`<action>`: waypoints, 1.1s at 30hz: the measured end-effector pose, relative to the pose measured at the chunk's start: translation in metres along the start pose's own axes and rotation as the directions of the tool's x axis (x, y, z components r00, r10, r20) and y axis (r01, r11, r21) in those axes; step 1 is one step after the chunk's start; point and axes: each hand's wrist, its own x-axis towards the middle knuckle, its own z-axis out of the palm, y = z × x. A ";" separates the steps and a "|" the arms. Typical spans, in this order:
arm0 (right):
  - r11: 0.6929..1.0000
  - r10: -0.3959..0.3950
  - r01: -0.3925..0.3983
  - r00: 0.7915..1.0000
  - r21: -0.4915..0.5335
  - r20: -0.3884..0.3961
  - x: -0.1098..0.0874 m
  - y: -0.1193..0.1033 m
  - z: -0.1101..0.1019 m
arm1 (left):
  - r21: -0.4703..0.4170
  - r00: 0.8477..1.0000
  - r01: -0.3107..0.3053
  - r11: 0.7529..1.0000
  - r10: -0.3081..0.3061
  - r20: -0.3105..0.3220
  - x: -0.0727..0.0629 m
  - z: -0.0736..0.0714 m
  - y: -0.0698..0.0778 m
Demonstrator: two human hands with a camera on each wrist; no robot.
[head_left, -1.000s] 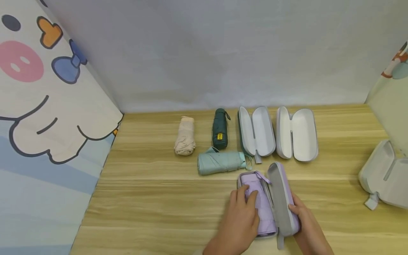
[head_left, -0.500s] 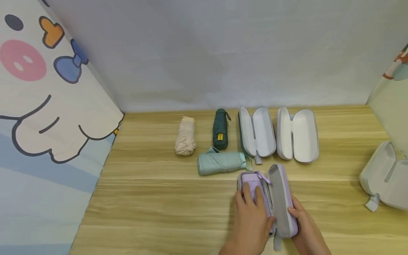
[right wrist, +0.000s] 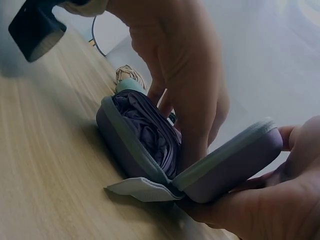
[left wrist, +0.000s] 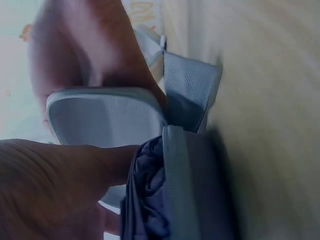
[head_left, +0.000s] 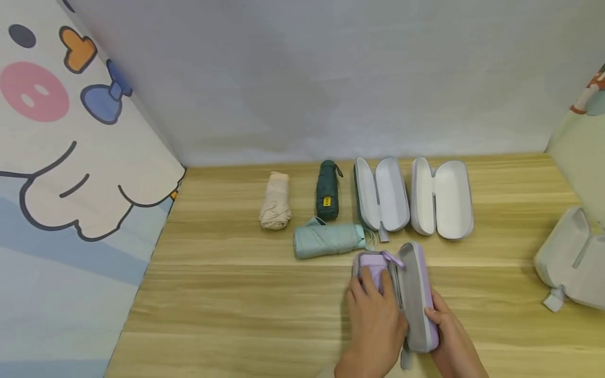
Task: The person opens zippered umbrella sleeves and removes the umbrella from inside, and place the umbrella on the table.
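Note:
A folded purple umbrella (head_left: 373, 261) lies inside one half of a purple zip case (head_left: 421, 299), whose lid stands raised on the right. My left hand (head_left: 376, 320) rests on the umbrella with fingers stretched along it, covering its lower part. In the left wrist view the left thumb (left wrist: 95, 162) lies against the umbrella's gathered fabric (left wrist: 149, 180). My right hand (head_left: 452, 336) grips the lid from its outer side, thumb on the rim. The right wrist view shows the umbrella's bunched end (right wrist: 145, 127) sitting within the zipped edge and the grey tab (right wrist: 142, 190) hanging at the hinge.
A light teal umbrella (head_left: 329, 240) lies just beyond the case. Behind it are a beige umbrella (head_left: 275, 202) and a dark green umbrella (head_left: 327, 191). Two opened cases, one dark green (head_left: 393, 194) and one pale (head_left: 452, 199), stand at the back. Another opened case (head_left: 567, 252) sits far right.
My left hand has shifted right and spread over more of the umbrella. The right hand keeps its grip on the lid, which has moved slightly left.

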 end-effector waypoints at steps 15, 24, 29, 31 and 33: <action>0.999 0.053 -0.053 0.998 0.010 -0.016 0.001 -0.004 -0.001 | 0.067 0.994 0.077 0.995 -0.082 0.075 0.013 -0.002 0.014; 0.997 0.081 -0.081 0.996 -0.001 -0.046 0.002 -0.009 0.002 | 0.001 0.999 0.048 0.999 -0.048 -0.007 0.019 0.004 0.008; 0.998 0.052 -0.054 0.997 -0.030 -0.053 0.001 -0.004 0.001 | -0.090 0.997 0.005 0.996 -0.013 -0.082 0.021 0.013 0.003; 1.000 0.020 -0.021 0.999 -0.019 -0.048 0.000 -0.001 0.000 | -0.125 0.995 -0.010 0.992 -0.003 -0.100 0.022 0.014 0.001; 1.000 -0.019 0.019 0.998 -0.002 -0.053 0.000 0.003 -0.001 | -0.172 0.995 -0.022 0.985 0.005 -0.101 0.023 0.014 -0.001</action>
